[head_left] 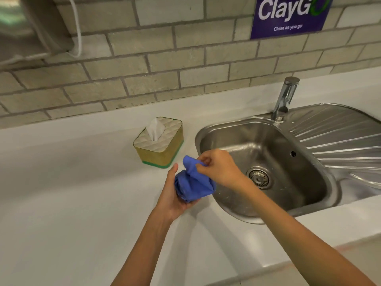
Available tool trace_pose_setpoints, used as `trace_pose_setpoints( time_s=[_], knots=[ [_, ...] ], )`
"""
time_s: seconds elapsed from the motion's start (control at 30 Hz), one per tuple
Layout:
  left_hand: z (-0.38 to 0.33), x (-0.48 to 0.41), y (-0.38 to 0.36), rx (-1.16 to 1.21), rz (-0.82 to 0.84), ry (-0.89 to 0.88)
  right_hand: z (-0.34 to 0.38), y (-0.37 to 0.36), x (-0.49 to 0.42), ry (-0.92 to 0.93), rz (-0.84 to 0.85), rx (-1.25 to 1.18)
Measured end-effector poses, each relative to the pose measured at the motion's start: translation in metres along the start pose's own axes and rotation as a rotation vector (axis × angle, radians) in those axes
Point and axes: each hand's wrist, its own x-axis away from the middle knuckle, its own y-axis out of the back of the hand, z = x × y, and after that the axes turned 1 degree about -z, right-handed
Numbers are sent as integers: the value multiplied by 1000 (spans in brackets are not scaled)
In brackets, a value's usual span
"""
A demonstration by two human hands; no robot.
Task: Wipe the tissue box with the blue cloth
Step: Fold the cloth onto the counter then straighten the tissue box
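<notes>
The tissue box [159,148] is yellow with a green base and a white quilted top, and a tissue sticks up from its slot. It stands on the white counter, just left of the sink. The blue cloth [192,183] is bunched up in front of the box, above the counter. My left hand [172,193] cups the cloth from below and the left. My right hand [218,167] pinches the cloth's upper fold from the right. Neither hand touches the box.
A steel sink [268,162] with a drain and a ribbed draining board lies to the right, with a tap [285,98] behind it. The white counter [72,193] runs left and toward me. A brick-tiled wall with a purple sign [288,15] rises behind.
</notes>
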Motion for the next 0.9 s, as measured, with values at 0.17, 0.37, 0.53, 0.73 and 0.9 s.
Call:
trace_pose_setpoints(
  time_s=[0.17,0.37,0.53,0.73,0.9],
  knots=[
    [23,-4,-16,-253,-108,-75,-43,45,12,-168,-56,-154],
    [50,1,-34,-455,-252,-103,-111,75,57,-395,-24,-278],
    [80,14,-40,-599,-164,-33,-155,80,102,-536,40,-323],
    [118,26,-52,-739,-215,-99,-185,75,146,-621,48,-267],
    [135,26,-60,-887,-311,-183,-190,74,162,-620,45,-148]
  ],
)
